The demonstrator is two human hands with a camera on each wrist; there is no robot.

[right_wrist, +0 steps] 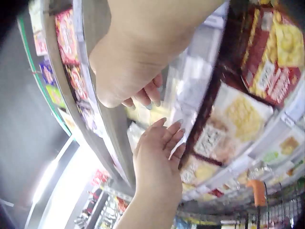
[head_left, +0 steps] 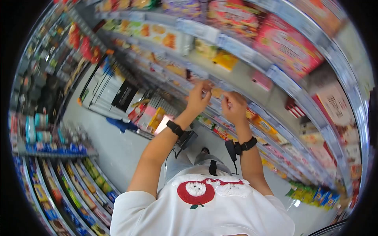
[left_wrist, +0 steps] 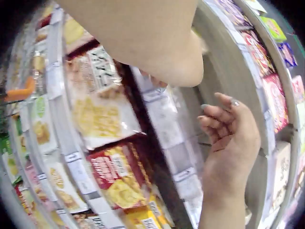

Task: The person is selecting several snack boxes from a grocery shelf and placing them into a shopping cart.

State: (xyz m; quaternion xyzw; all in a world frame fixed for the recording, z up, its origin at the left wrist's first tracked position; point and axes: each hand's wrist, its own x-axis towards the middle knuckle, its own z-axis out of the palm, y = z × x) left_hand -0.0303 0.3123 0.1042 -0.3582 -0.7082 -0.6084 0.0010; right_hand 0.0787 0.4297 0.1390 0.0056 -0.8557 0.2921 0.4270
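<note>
Supermarket shelves (head_left: pixel 199 30) line the aisle, and before them the left hand (head_left: pixel 199 98) and right hand (head_left: pixel 235 107) hover close together but apart, fingers loosely bent and seemingly gripping nothing. On a shelf beside the fingers, nearer the left hand, lies a white snack packet (right_wrist: pixel 233 121), its longer side roughly along the shelf edge, with a red snack packet (left_wrist: pixel 116 174) next to it.

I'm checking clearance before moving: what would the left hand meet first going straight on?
Most likely the shelf edge just beyond the left hand in the head view, though depth is unclear and it might pass over that edge.
</note>
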